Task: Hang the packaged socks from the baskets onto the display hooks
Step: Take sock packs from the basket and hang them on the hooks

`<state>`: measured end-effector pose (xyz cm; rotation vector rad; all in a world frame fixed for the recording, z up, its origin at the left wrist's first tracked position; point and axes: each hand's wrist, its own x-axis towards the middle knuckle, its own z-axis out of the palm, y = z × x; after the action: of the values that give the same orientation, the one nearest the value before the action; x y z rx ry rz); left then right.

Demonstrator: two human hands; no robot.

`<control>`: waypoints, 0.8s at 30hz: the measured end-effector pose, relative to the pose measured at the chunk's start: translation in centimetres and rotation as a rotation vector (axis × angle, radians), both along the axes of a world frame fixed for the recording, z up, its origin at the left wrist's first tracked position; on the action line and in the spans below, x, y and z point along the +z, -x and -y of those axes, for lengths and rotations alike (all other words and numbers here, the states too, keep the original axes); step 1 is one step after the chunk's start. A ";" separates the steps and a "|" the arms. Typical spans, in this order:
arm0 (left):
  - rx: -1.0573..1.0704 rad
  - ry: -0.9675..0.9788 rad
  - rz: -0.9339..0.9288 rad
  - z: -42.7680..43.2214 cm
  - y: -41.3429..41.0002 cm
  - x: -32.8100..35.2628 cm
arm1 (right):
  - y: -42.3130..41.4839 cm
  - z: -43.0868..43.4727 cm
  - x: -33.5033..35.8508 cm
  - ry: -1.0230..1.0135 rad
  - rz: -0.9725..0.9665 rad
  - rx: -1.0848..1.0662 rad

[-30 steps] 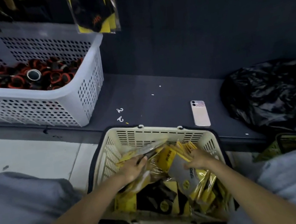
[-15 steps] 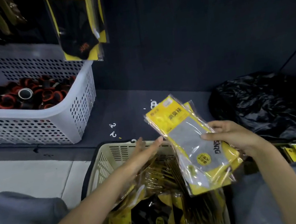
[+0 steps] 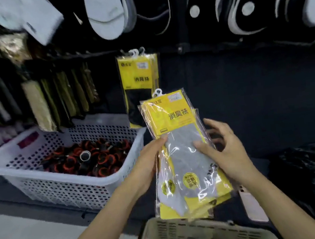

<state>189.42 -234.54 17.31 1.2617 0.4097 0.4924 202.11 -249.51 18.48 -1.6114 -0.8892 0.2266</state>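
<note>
1. Standing close by, I see both hands raised, with a stack of sock packs [image 3: 177, 142] held upright between them. The stack is in the air above the beige basket [image 3: 187, 233], which stands at the front edge of the dark shelf [image 3: 1, 188].
2. The left hand [image 3: 148, 166] has its grip on the stack's left side, thumb pressed on the clear front and fingers tucked behind.
3. The right hand [image 3: 226, 150] has its grip on the right side: its thumb lies across the grey sock on the front pack, while the other fingers reach round the back, loosely spread.
4. The front pack shows a yellow card above a grey sock, and a small white hanger [image 3: 157, 93] pokes up from the top of the stack.
5. Just behind the held stack, more yellow packs [image 3: 140, 85] already hang on the display wall by their white hangers.
6. Toward the shelf's left end, near its front edge, a white perforated basket [image 3: 61, 190] sits full of black and red rolled items [image 3: 90, 160].
7. Toward the shelf's right end lies a crumpled black plastic bag [image 3: 310, 179], and a phone [image 3: 252, 205] rests on the shelf between it and the person's right forearm.
8. White socks [image 3: 106, 11] hang higher on the wall, and a row of olive and dark packs [image 3: 59, 96] hangs above the white basket.
</note>
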 end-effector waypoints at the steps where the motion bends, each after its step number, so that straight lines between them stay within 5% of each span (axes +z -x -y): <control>1: 0.024 -0.032 0.004 -0.9 0.2 1.1 | 0.1 -1.1 1.1 -0.066 0.108 -0.042; 3: 0.065 -0.111 0.006 -2.4 0.8 3.2 | 0.3 -3.2 3.0 -0.170 0.182 -0.045; 9: 0.196 -0.297 0.089 -5.3 3.2 5.8 | 1.2 -9.2 6.3 -0.341 -0.127 0.103; 24: 0.414 -0.205 0.119 -9.5 5.2 6.2 | 3.7 -15.9 7.6 -0.334 -0.327 0.283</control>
<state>184.26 -225.08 23.48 1.3399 0.5319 0.9765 198.44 -233.61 26.10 -1.0985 -0.8456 0.4973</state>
